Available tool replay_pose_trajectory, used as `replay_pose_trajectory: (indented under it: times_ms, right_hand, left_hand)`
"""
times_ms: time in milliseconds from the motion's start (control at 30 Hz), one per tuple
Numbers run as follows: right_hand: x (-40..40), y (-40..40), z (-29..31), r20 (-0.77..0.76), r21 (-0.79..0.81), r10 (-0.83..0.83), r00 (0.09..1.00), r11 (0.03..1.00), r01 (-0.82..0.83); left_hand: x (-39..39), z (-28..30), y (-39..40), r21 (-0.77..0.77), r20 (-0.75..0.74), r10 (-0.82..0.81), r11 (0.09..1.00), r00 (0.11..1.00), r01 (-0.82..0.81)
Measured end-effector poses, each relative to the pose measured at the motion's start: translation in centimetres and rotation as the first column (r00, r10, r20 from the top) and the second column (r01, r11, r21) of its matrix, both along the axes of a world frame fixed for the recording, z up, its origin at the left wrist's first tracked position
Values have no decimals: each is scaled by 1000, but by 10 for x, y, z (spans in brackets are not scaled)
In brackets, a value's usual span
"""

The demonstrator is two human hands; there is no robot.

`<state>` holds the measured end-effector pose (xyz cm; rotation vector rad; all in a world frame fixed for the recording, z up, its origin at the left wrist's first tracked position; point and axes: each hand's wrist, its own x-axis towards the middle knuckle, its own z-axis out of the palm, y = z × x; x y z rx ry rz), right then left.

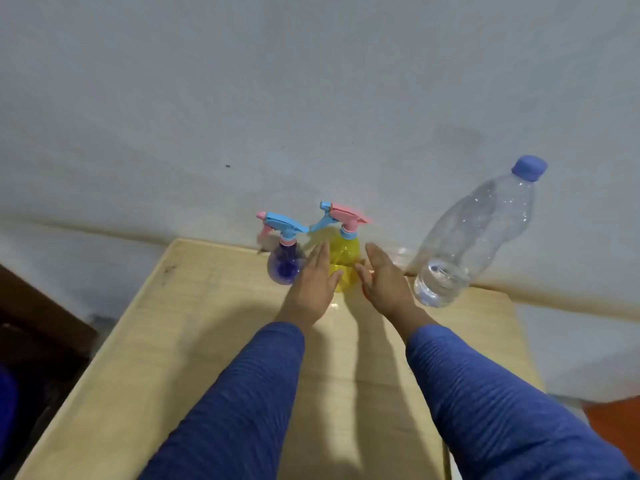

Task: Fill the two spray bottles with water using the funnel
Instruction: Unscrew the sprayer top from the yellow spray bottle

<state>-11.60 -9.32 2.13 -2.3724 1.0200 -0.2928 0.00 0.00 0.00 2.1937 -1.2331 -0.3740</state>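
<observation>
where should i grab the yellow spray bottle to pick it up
Probably the narrow neck just under the pink trigger head of the yellow spray bottle, coming from the front. Its round body is wide, and the purple spray bottle crowds its left.

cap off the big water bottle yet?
No, the clear water bottle stands by the wall with its blue cap on, and neither hand touches it.

Glossy clear plastic water bottle (478, 233); matt pale wood-grain table (194, 341); ribbed cloth sleeves (239, 403).

pale wooden table (194, 341), grey-white wall (277, 98)
</observation>
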Motion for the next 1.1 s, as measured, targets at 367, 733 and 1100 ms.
replay_pose_trajectory:
  times_ms: [367,733,1100]
  right_hand:
    - [14,-5,-12,234,105,-46,971,994,21]
    - [-33,83,-21,388,242,-234,892,959,147]
    - [-78,165,-29,408,219,-276,870,955,200]
  left_hand:
    - [-4,-13,-14,-190,-352,109,964,930,-185]
    - [-46,-14,70,-252,-324,140,941,936,-228]
    - [-83,-26,150,-286,-384,89,935,919,-210]
